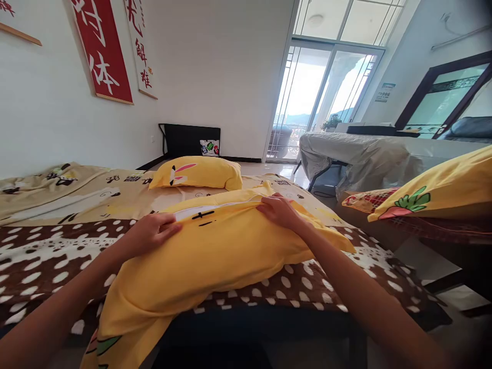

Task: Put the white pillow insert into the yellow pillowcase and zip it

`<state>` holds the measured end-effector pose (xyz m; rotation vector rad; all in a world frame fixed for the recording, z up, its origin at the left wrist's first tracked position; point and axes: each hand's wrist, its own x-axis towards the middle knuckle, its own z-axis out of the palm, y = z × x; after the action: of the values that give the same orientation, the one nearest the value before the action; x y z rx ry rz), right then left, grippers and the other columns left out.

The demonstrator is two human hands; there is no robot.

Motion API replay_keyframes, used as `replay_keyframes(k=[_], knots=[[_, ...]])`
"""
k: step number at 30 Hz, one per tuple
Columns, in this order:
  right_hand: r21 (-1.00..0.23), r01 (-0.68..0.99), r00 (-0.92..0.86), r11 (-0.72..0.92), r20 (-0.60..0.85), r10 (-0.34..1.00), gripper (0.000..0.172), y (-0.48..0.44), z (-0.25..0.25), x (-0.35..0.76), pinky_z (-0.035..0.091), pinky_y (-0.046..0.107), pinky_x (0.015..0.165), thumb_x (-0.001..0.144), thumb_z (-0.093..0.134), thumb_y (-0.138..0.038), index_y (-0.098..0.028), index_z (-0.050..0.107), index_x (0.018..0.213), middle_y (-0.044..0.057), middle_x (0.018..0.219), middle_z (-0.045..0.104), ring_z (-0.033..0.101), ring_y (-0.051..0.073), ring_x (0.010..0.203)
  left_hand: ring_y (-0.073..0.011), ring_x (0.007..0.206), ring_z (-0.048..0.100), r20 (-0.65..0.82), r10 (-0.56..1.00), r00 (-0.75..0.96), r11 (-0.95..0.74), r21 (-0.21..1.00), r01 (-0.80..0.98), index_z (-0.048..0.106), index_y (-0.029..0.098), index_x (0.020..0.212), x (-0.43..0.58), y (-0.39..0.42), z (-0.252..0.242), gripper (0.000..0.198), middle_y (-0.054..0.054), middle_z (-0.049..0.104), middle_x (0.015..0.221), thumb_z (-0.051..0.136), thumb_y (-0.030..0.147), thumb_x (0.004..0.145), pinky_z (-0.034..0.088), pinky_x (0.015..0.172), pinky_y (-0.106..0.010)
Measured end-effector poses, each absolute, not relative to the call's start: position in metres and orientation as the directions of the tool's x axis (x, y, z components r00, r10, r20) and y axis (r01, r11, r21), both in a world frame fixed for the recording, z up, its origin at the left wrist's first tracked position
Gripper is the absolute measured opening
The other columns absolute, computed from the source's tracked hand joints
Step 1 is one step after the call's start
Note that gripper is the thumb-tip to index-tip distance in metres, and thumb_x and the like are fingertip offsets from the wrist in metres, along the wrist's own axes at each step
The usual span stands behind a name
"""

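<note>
A yellow pillow [215, 251] in a yellow pillowcase lies across the near edge of the bed, its open end facing away from me, with white inner pillow showing at the opening. My left hand [151, 231] pinches the left part of the pillowcase's opening edge, fingers closed on the cloth. My right hand [280, 210] grips the same edge further right, fingers curled over the fabric. The pillowcase's lower left corner hangs off the bed toward me.
A brown blanket with white spots [42, 256] covers the bed's near part, a beige cartoon sheet [96, 192] beyond. A second yellow pillow [198, 173] lies at the far end. More yellow bedding [442, 192] sits at right, beside a covered table [361, 154] and glass doors.
</note>
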<state>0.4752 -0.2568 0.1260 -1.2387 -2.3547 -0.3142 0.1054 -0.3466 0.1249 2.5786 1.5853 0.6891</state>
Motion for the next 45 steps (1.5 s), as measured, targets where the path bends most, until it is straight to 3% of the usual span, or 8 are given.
replay_keyframes(k=[11, 15, 19, 22, 26, 32, 39, 45], knots=[[-0.283, 0.773, -0.325, 0.568, 0.592, 0.738, 0.031, -0.252, 0.135, 0.42, 0.023, 0.024, 0.056, 0.089, 0.038, -0.038, -0.021, 0.042, 0.064, -0.002, 0.057, 0.044, 0.036, 0.013, 0.056, -0.0155, 0.062, 0.05, 0.311, 0.916, 0.253, -0.381, 0.479, 0.79, 0.049, 0.018, 0.071, 0.105, -0.339, 0.109, 0.042, 0.0, 0.054, 0.065, 0.037, 0.056, 0.086, 0.039, 0.058, -0.025], [-0.185, 0.716, -0.393, 0.673, 0.69, 0.608, 0.035, -0.277, 0.171, 0.406, 0.022, 0.024, 0.056, 0.091, 0.035, -0.042, -0.021, 0.043, 0.065, -0.002, 0.056, 0.043, 0.035, 0.012, 0.054, -0.0194, 0.073, 0.058, 0.152, 0.953, 0.262, -0.267, 0.832, 0.487, 0.055, 0.018, 0.09, 0.126, -0.314, 0.109, 0.046, -0.003, 0.063, 0.079, 0.048, 0.062, 0.08, 0.046, 0.063, -0.027], [-0.123, 0.887, -0.244, 0.446, 0.694, 0.678, 0.033, -0.274, 0.178, 0.436, 0.02, 0.026, 0.057, 0.091, 0.034, -0.042, -0.021, 0.048, 0.068, 0.0, 0.057, 0.047, 0.038, 0.014, 0.055, -0.0198, 0.077, 0.062, -0.087, 0.955, 0.284, 0.026, 0.977, 0.214, 0.057, 0.02, 0.096, 0.119, -0.309, 0.11, 0.048, -0.004, 0.066, 0.088, 0.06, 0.062, 0.073, 0.05, 0.066, -0.028], [-0.01, 0.95, -0.27, 0.314, 0.48, 0.835, 0.035, -0.262, 0.163, 0.476, 0.018, 0.027, 0.056, 0.089, 0.036, -0.044, -0.021, 0.051, 0.068, 0.002, 0.06, 0.051, 0.039, 0.015, 0.056, -0.0202, 0.077, 0.061, -0.125, 0.927, 0.354, -0.046, 0.897, 0.439, 0.062, 0.019, 0.087, 0.109, -0.303, 0.124, 0.043, -0.004, 0.066, 0.086, 0.065, 0.058, 0.069, 0.048, 0.062, -0.025], [0.027, 0.928, -0.366, 0.372, 0.26, 0.893, 0.042, -0.253, 0.141, 0.518, 0.022, 0.026, 0.057, 0.087, 0.038, -0.052, -0.02, 0.051, 0.063, 0.003, 0.063, 0.057, 0.043, 0.014, 0.058, -0.0141, 0.062, 0.049, 0.175, 0.935, 0.307, -0.347, 0.624, 0.7, 0.057, 0.018, 0.069, 0.107, -0.291, 0.14, 0.039, 0.0, 0.054, 0.065, 0.058, 0.057, 0.072, 0.036, 0.052, -0.02], [-0.112, 0.939, -0.257, 0.325, 0.4, 0.88, 0.047, -0.248, 0.141, 0.49, 0.025, 0.027, 0.057, 0.088, 0.036, -0.05, -0.019, 0.046, 0.053, 0.003, 0.057, 0.054, 0.042, 0.014, 0.057, -0.0115, 0.056, 0.043, 0.338, 0.929, 0.149, -0.35, 0.671, 0.654, 0.045, 0.018, 0.067, 0.16, -0.288, 0.147, 0.036, 0.003, 0.046, 0.06, 0.043, 0.05, 0.082, 0.033, 0.053, -0.023], [-0.157, 0.829, -0.267, 0.537, 0.732, 0.626, 0.046, -0.281, 0.167, 0.433, 0.019, 0.027, 0.054, 0.085, 0.044, -0.044, -0.02, 0.028, 0.05, -0.004, 0.047, 0.028, 0.023, 0.01, 0.05, -0.0093, 0.053, 0.036, 0.658, 0.712, 0.246, -0.562, 0.324, 0.761, 0.041, 0.018, 0.062, 0.203, -0.307, 0.209, 0.028, 0.004, 0.039, 0.054, 0.043, 0.031, 0.087, 0.028, 0.054, -0.025], [-0.101, 0.84, 0.104, 0.534, 0.994, 0.026, 0.044, -0.284, 0.192, 0.479, 0.02, 0.027, 0.052, 0.087, 0.041, -0.037, -0.023, 0.014, 0.056, -0.005, 0.053, 0.013, 0.018, 0.01, 0.05, -0.0067, 0.052, 0.027, 0.999, 0.028, -0.04, -0.338, 0.048, 0.94, 0.043, 0.019, 0.069, 0.135, -0.319, 0.249, 0.024, 0.005, 0.032, 0.057, 0.039, 0.027, 0.092, 0.022, 0.055, -0.029]])
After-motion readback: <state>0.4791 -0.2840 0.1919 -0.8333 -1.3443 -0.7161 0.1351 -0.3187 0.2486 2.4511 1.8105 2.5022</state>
